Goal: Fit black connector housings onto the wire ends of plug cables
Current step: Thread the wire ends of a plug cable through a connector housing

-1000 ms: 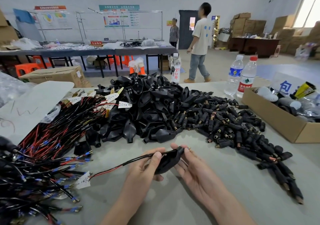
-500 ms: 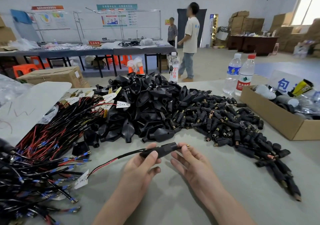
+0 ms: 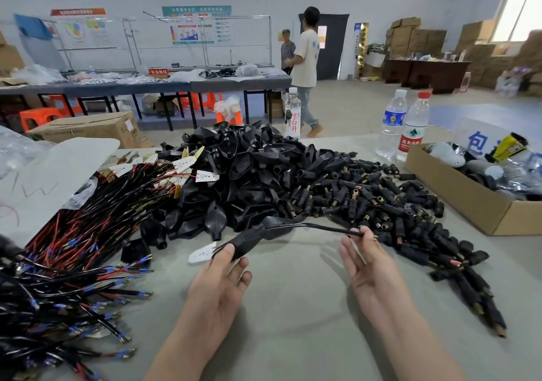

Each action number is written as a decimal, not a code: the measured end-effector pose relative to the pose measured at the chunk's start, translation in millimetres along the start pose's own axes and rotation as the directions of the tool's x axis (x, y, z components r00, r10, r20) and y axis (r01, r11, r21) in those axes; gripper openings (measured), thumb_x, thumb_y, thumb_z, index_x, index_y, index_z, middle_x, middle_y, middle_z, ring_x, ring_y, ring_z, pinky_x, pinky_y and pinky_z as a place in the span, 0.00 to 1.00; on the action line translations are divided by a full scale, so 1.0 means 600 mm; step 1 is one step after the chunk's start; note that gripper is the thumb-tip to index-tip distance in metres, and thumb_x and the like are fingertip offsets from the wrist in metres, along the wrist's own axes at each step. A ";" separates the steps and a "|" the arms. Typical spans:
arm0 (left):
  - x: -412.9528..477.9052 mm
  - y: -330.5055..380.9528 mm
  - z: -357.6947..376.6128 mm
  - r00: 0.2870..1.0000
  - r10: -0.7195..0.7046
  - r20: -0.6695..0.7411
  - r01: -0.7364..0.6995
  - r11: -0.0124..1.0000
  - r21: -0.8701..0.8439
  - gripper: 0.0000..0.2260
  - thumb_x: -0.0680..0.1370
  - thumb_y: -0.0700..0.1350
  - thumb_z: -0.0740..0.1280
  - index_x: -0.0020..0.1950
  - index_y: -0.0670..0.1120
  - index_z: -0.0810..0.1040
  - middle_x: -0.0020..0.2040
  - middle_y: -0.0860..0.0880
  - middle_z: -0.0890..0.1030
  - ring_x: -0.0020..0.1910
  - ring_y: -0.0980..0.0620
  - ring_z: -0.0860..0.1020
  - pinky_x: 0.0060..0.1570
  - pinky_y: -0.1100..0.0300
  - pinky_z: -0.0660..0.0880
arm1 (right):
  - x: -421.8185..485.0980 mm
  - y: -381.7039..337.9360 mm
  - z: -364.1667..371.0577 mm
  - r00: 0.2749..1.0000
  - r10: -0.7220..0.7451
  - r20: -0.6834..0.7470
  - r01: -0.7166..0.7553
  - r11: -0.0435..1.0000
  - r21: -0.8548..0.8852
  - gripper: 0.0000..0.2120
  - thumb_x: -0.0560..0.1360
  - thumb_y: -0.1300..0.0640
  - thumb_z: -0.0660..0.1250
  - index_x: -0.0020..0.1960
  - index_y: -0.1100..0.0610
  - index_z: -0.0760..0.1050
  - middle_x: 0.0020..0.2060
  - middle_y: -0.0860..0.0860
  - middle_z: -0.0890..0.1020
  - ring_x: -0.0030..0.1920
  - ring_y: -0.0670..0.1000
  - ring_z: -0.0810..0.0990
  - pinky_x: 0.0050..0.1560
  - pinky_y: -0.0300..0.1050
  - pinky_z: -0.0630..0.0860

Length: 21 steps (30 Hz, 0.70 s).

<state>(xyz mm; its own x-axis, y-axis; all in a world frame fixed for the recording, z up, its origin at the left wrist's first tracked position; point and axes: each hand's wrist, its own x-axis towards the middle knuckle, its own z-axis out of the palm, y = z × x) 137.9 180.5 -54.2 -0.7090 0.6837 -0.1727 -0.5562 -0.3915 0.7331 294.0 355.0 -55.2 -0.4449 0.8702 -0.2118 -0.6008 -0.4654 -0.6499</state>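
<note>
**Desk editor:** What are the hands doing?

**Photographer:** A worker's left hand (image 3: 223, 275) grips a black connector housing (image 3: 246, 243), thumb on top and fingers beneath, held just above the desk (image 3: 293, 336) near the middle of its near edge. A thin plug cable (image 3: 322, 228) runs out of the housing to the right. The right hand (image 3: 369, 266) pinches its far end at the fingertips, where a brass terminal (image 3: 374, 237) shows.

**Desk editor:** And what is around them?

**Photographer:** A heap of empty black housings (image 3: 249, 175) fills the centre of the desk, just beyond the hands. Small black brass-tipped connectors (image 3: 381, 204) spill from it toward the right edge. Red and black cables with blue sleeves (image 3: 73, 257) lie bundled along the left edge. An open cardboard box (image 3: 469, 204) sits at the right edge, with two water bottles (image 3: 391, 122) behind it near the far edge. A small white tag (image 3: 202, 253) lies just beside the left thumb.
</note>
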 end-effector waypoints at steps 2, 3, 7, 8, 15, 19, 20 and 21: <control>-0.001 0.002 -0.002 1.000 -0.010 0.016 0.011 1.000 -0.019 0.19 0.71 0.45 0.71 0.60 0.43 0.77 0.55 0.45 0.83 0.38 0.55 0.80 0.40 0.59 0.74 | 0.004 -0.006 -0.004 1.000 -0.004 -0.025 0.004 1.000 0.022 0.06 0.80 0.59 0.64 0.51 0.58 0.79 0.37 0.51 0.85 0.39 0.49 0.87 0.37 0.40 0.83; -0.003 0.002 -0.002 0.999 -0.017 0.031 0.018 1.000 -0.020 0.19 0.71 0.45 0.71 0.61 0.43 0.76 0.56 0.45 0.82 0.38 0.54 0.80 0.42 0.58 0.73 | 0.006 -0.008 -0.005 0.999 -0.003 -0.032 0.004 1.000 0.029 0.06 0.80 0.59 0.63 0.50 0.57 0.79 0.38 0.51 0.85 0.39 0.49 0.87 0.36 0.40 0.82; -0.007 0.003 -0.002 0.997 -0.028 0.067 0.029 0.999 -0.017 0.10 0.72 0.44 0.72 0.52 0.48 0.79 0.56 0.45 0.82 0.41 0.54 0.80 0.44 0.57 0.72 | 0.009 -0.011 -0.008 0.999 0.015 -0.040 -0.013 0.998 0.065 0.07 0.81 0.60 0.62 0.50 0.56 0.79 0.37 0.49 0.86 0.38 0.49 0.87 0.35 0.40 0.82; -0.008 0.003 0.000 0.997 -0.030 0.072 0.032 0.999 -0.018 0.06 0.72 0.44 0.72 0.48 0.49 0.81 0.55 0.46 0.82 0.41 0.54 0.80 0.44 0.57 0.72 | 0.009 -0.013 -0.009 0.999 0.019 -0.040 -0.016 0.997 0.081 0.08 0.82 0.60 0.61 0.50 0.56 0.79 0.38 0.49 0.87 0.38 0.48 0.87 0.35 0.40 0.82; -0.006 -0.001 0.000 0.991 -0.066 0.114 0.061 0.997 0.044 0.06 0.71 0.42 0.71 0.47 0.48 0.84 0.54 0.45 0.83 0.42 0.53 0.82 0.44 0.58 0.74 | 0.008 -0.025 -0.010 0.998 0.031 -0.059 -0.020 0.983 0.184 0.10 0.83 0.62 0.59 0.51 0.55 0.78 0.37 0.47 0.87 0.36 0.46 0.86 0.37 0.41 0.83; -0.007 -0.009 0.004 0.993 -0.012 0.114 -0.006 0.987 0.159 0.10 0.70 0.42 0.71 0.50 0.45 0.84 0.49 0.47 0.83 0.42 0.53 0.81 0.44 0.57 0.74 | 0.005 -0.028 -0.010 0.999 0.047 -0.029 -0.039 0.972 0.232 0.09 0.83 0.61 0.58 0.53 0.56 0.77 0.40 0.48 0.87 0.39 0.47 0.87 0.38 0.41 0.84; -0.008 -0.011 0.006 0.994 0.009 0.113 -0.030 0.981 0.190 0.14 0.69 0.42 0.71 0.54 0.44 0.83 0.49 0.46 0.84 0.42 0.53 0.81 0.43 0.58 0.74 | 0.003 -0.025 -0.007 0.998 0.060 0.001 -0.059 0.971 0.230 0.09 0.83 0.59 0.58 0.54 0.57 0.77 0.42 0.49 0.87 0.41 0.48 0.87 0.38 0.42 0.84; -0.007 -0.013 0.007 0.993 0.031 0.115 -0.056 0.974 0.218 0.18 0.68 0.42 0.72 0.57 0.42 0.81 0.50 0.46 0.84 0.42 0.54 0.81 0.41 0.59 0.76 | 0.000 -0.021 -0.004 0.996 0.080 0.038 -0.086 0.971 0.221 0.11 0.83 0.56 0.58 0.54 0.59 0.78 0.44 0.50 0.87 0.42 0.49 0.87 0.39 0.42 0.84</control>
<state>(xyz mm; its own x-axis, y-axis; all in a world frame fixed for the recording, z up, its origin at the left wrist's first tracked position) 147.1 183.1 -56.2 -0.6717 0.7372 -0.0730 -0.4075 -0.2853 0.8675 303.1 361.2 -48.5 -0.5165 0.8234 -0.2350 -0.6921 -0.5630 -0.4516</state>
